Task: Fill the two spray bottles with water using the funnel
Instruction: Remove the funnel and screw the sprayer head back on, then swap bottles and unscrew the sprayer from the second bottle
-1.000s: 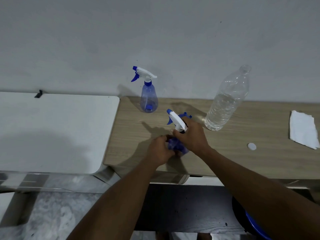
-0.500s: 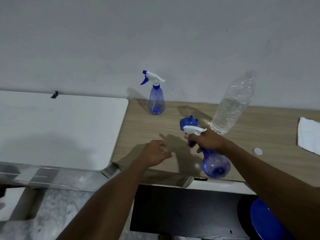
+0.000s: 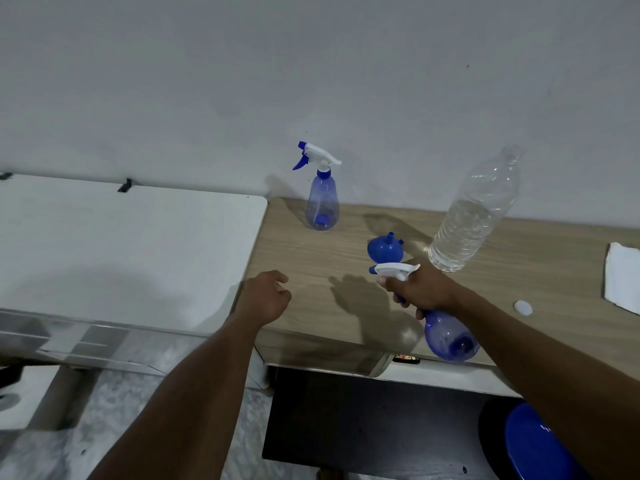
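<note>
Spray bottle, blue and clear, hangs tilted at the near edge of the wooden table, its neck gripped by the right hand. The left hand hovers loosely curled and holds nothing. The blue funnel lies upturned just beyond. A second spray bottle stands far by the wall. The water bottle, uncapped, stands right of the funnel; its white cap lies nearer.

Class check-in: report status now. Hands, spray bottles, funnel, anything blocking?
Right hand grip on near spray bottle, head still on. Left hand empty. Funnel upside down on table, beside water bottle. Nothing blocking.
</note>
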A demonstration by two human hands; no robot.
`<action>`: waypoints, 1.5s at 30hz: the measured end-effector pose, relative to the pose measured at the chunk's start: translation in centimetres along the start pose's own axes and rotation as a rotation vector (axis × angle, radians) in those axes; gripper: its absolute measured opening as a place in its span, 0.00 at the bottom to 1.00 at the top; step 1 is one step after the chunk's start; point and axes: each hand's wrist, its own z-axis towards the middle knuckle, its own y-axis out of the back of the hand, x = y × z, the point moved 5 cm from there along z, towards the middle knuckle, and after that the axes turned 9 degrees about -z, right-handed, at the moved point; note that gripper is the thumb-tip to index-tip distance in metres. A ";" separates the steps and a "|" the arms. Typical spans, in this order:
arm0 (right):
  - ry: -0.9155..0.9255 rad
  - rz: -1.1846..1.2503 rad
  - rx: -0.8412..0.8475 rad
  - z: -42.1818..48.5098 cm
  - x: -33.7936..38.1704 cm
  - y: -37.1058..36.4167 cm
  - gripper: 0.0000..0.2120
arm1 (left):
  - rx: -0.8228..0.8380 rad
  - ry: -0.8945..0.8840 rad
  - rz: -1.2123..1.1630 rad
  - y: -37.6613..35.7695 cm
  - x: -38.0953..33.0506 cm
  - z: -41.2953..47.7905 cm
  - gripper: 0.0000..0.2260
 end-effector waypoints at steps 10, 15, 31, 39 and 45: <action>-0.016 -0.007 -0.008 0.5 -0.3 -0.7 0.12 | 0.022 -0.036 0.047 0.2 -0.8 -0.3 0.14; 0.056 0.104 -0.073 0.8 0.7 -0.2 0.13 | 0.036 -0.061 0.086 0.2 -1.9 -0.4 0.14; 0.231 -0.254 -0.472 7.4 8.7 13.0 0.07 | 0.055 -0.200 -0.018 -1.1 -12.0 3.6 0.14; 0.145 -0.427 -0.416 14.9 8.2 14.0 0.09 | 0.080 -0.210 -0.015 -1.6 -13.7 6.8 0.16; 0.109 -0.442 -0.377 18.4 5.7 12.8 0.08 | 0.063 -0.246 0.075 -1.4 -14.2 9.3 0.17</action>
